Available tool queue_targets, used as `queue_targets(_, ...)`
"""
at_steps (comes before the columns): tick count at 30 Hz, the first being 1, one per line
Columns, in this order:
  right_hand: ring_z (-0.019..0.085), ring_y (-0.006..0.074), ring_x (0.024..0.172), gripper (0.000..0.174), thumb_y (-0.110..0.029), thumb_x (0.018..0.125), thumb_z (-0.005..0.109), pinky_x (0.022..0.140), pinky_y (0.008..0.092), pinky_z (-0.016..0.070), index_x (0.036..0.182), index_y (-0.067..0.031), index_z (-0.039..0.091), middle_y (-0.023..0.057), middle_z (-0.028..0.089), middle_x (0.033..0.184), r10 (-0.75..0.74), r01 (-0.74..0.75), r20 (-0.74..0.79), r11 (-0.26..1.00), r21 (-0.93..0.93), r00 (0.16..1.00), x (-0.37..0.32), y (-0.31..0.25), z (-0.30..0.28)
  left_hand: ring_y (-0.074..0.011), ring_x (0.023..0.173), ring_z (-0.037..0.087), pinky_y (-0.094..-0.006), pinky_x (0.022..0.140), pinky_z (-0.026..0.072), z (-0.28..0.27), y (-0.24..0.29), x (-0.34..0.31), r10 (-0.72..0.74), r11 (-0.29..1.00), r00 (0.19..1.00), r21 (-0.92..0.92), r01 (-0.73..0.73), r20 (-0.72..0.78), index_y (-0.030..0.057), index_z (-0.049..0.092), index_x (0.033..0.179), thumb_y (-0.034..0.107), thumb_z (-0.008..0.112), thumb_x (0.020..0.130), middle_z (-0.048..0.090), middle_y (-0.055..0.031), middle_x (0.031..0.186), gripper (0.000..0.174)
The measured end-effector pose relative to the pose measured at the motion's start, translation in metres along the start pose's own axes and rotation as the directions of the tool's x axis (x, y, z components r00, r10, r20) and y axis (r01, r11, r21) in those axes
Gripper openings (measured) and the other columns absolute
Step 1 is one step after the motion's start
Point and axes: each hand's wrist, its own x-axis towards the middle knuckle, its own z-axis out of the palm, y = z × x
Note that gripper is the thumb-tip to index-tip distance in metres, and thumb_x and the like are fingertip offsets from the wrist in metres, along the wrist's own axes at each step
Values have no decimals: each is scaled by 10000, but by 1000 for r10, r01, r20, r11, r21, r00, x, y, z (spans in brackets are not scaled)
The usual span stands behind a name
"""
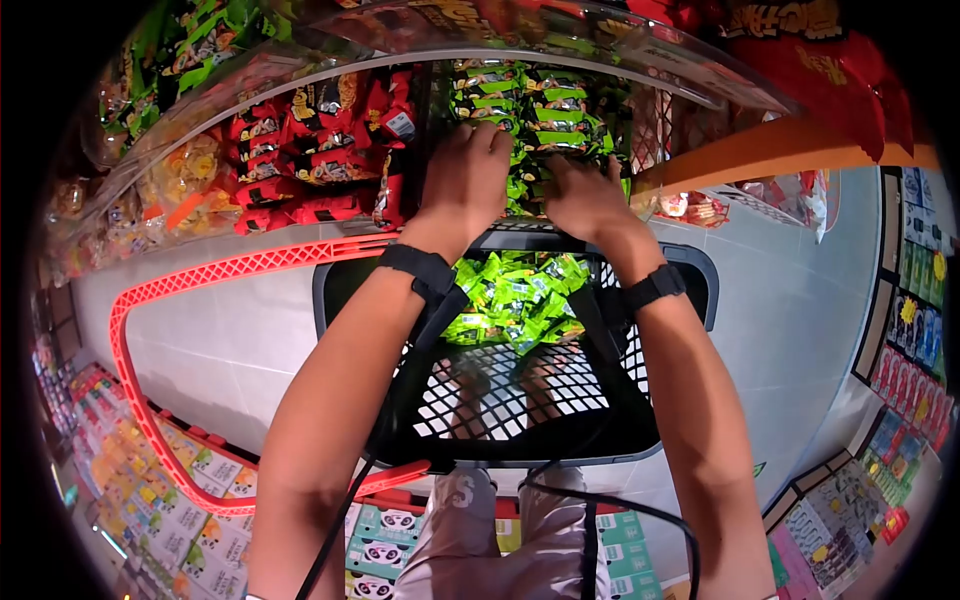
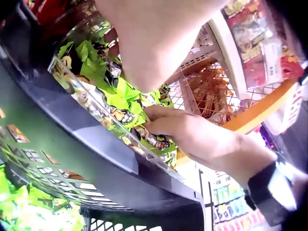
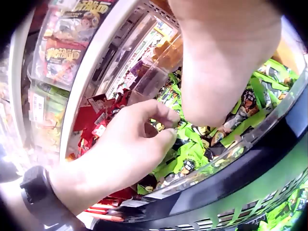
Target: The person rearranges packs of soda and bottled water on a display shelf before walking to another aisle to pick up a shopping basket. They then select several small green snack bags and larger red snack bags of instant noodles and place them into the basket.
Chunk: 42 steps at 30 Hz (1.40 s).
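Note:
Small green candy-like packets fill a clear-walled shelf bin. My left hand is over the left part of these packets; in the right wrist view, the same left hand has thumb and forefinger bent, a gap between their tips. On the bin's right side, my right hand reaches down among the packets. The left wrist view shows that right hand with fingertips at a green wrapper, partly hidden; I cannot tell whether they pinch it. Below both hands, a black shopping basket holds a heap of loose green packets.
Red packets fill the bin on the left. The basket's red handle swings out leftward over the grey floor. An orange shelf edge juts out at right. Boxes with panda pictures stand near the person's legs.

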Motion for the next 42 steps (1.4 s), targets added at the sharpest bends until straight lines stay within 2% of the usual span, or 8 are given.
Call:
queue_targets(17,518,334,1296,486,-366,834,533,1141,611,150,1233,-111,645,164,619,1305,121,-125,193,992,8,974,32,-19,-17,-351,1236,450,-460,1008,411,19,14,-12,-73,977,997,-200,75,18,93,612,1198,59,607,780,435,-122,1416,420)
queue_targets(20,502,322,1305,495,-339,849,541,1122,632,199,1284,-106,585,162,602,1322,-11,11,-68,1000,9,998,8,-8,-1,-351,1238,448,-463,1025,407,20,15,-18,-72,962,996,-267,54,-55,84,614,1180,51,596,778,447,-124,1407,404)
queue_targets(23,602,370,1007,278,-51,821,614,973,495,415,1099,-45,630,164,654,1038,-297,372,-693,927,-45,657,-45,3,27,-348,1231,456,-452,1040,405,21,18,-35,-36,961,980,-275,-19,-194,66,615,1169,30,584,772,485,-127,1367,399)
queue_targets(28,629,358,813,128,-21,797,610,744,422,497,921,-23,644,161,652,870,-129,288,-490,920,265,862,-121,13,118,-307,1274,473,-472,1073,403,24,40,-101,157,984,965,-56,-172,-211,74,629,1163,77,591,808,524,-79,1374,356)
queue_targets(36,626,388,1027,324,-259,842,685,878,447,523,1070,-32,644,187,659,1099,9,-21,31,901,434,999,-75,95,314,-326,1281,499,-463,1118,353,134,42,-218,299,953,934,-104,-283,194,66,639,1167,174,589,845,513,-121,1426,343)
queue_targets(38,653,282,765,332,-280,828,746,693,375,534,968,4,643,126,657,800,-58,60,-17,912,405,998,-45,121,379,-363,1099,616,-440,948,488,180,44,-232,5,890,754,-347,297,657,42,641,1103,190,605,851,626,-177,1241,294)
queue_targets(40,623,218,685,355,-350,820,770,610,357,510,934,-25,682,65,640,756,227,-318,226,732,602,947,-31,100,396,-388,936,677,-484,819,530,218,42,-257,-253,655,497,-231,720,830,32,633,1024,212,602,835,690,-214,1026,263)
queue_targets(42,610,199,644,408,-413,810,789,582,349,503,913,-28,700,40,647,743,355,-488,347,484,726,868,-18,82,412,-407,909,672,-509,790,530,258,39,-292,-328,576,468,-219,788,821,16,624,1011,231,579,855,696,-220,937,269)
